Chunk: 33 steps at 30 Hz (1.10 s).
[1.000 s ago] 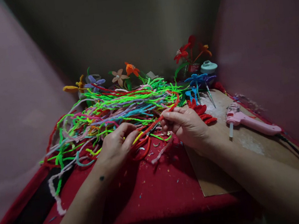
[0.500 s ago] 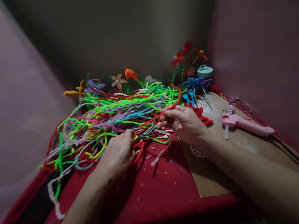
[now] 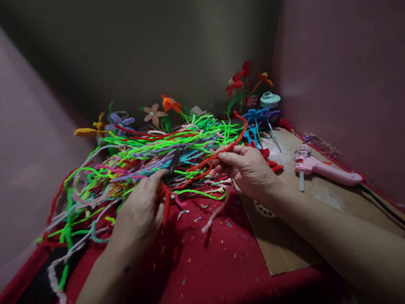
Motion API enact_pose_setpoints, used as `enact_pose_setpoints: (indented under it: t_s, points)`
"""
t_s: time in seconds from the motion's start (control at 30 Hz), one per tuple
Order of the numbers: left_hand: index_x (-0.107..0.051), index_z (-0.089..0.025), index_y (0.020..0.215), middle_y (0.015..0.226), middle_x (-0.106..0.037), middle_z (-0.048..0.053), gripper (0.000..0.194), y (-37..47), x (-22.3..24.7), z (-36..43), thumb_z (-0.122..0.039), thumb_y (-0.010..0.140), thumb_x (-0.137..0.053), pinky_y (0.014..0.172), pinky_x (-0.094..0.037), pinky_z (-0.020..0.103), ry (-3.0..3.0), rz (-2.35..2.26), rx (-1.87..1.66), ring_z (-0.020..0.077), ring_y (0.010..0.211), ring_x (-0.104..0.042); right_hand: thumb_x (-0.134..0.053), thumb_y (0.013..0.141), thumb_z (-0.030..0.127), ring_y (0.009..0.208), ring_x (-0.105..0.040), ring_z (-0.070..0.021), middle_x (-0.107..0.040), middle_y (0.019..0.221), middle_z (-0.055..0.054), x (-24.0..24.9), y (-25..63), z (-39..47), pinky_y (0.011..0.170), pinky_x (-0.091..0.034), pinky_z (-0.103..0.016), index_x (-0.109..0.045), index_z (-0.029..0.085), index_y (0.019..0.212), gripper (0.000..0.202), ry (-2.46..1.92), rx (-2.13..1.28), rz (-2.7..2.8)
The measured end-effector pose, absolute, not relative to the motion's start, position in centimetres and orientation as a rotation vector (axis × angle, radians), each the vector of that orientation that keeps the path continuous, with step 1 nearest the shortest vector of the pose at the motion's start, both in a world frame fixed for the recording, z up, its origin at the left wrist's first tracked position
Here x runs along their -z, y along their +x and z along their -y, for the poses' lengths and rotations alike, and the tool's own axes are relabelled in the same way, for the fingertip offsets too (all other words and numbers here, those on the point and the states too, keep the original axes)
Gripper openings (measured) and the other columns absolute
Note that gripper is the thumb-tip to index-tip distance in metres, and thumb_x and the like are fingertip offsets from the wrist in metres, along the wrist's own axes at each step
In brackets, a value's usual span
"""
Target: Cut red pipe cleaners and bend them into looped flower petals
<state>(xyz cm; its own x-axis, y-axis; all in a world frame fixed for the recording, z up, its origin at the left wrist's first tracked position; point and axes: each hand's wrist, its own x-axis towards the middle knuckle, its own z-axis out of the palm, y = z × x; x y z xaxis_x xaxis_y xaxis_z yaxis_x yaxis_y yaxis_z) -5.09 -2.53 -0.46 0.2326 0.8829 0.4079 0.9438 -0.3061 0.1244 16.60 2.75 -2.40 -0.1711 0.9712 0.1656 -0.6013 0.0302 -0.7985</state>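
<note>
Right now, through the head camera, I see the right hand (image 3: 251,173) with its thumb pressed to the fingertips, pinching a long, fuzzy, red chenille stem (image 3: 235,143). That stem curls up and away beyond the pinch, and its other stretch runs leftward into the space between the hands, where I can't make out its end among the other strands. The left hand (image 3: 139,201) has its fingers curled around scissors with red loop handles (image 3: 166,204); their dark blades point away from me and blur, so I cannot tell how far they are spread. Just beyond both grips spreads a tangled heap of fuzzy chenille stems in green, lilac, pink and blue (image 3: 159,144). Behind that heap, I make out a peach five-petalled fuzzy flower (image 3: 153,112) beside a bright orange fuzzy flower (image 3: 171,104). Past the right grip are blue fuzzy flowers (image 3: 256,114) and a pale teal round container (image 3: 270,99). To the right of the right hand, a pink plastic glue gun (image 3: 324,171) lies on a flat brown board (image 3: 291,253). Nearer me, below the hands, small scraps dot a red cloth (image 3: 213,265).
</note>
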Motion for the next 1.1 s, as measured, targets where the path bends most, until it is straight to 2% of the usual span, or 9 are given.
enact_pose_setpoints:
  t_s: [0.17,0.37,0.6,1.1]
  points:
    - [-0.045,-0.014,0.128,0.107,-0.059,0.013,0.044,-3.7,1.3,3.3,-0.019,0.088,-0.028,0.073,-0.048,0.034,-2.377,1.636,0.292,0.0239,0.092,-0.058,-0.07,0.067,0.02,0.055,-0.06,-0.0107,-0.067,0.066,-0.002,2.2,16.7,-2.4,0.056,-0.05,-0.026,-0.065,0.013,0.073,0.01,-0.58,-1.523,0.925]
    - [-0.042,-0.011,0.13,0.118,-0.058,0.014,0.043,-3.6,2.2,3.2,-0.017,0.088,-0.032,0.083,-0.047,0.033,-2.365,1.538,0.315,0.0235,0.103,-0.056,-0.072,0.065,0.022,0.054,-0.061,-0.0112,-0.066,0.063,-0.002,1.8,16.5,-1.9,0.054,-0.05,-0.025,-0.066,0.013,0.071,0.013,-0.622,-1.546,0.923]
    - [-0.043,-0.012,0.13,0.118,-0.061,0.011,0.043,-3.9,2.5,3.4,-0.013,0.088,-0.033,0.082,-0.047,0.026,-2.314,1.491,0.322,0.0192,0.102,-0.059,-0.073,0.064,0.022,0.054,-0.062,-0.0121,-0.067,0.064,-0.003,1.9,16.5,-1.8,0.054,-0.052,-0.026,-0.066,0.012,0.071,0.014,-0.616,-1.574,0.941]
    - [-0.044,-0.013,0.13,0.114,-0.062,0.013,0.047,-3.6,2.3,3.7,-0.011,0.084,-0.04,0.071,-0.05,0.029,-2.266,1.497,0.206,0.0223,0.094,-0.061,-0.074,0.059,0.021,0.055,-0.063,-0.012,-0.066,0.059,-0.002,1.8,16.4,-1.9,0.057,-0.052,-0.025,-0.066,0.012,0.066,0.014,-0.654,-1.656,0.922]
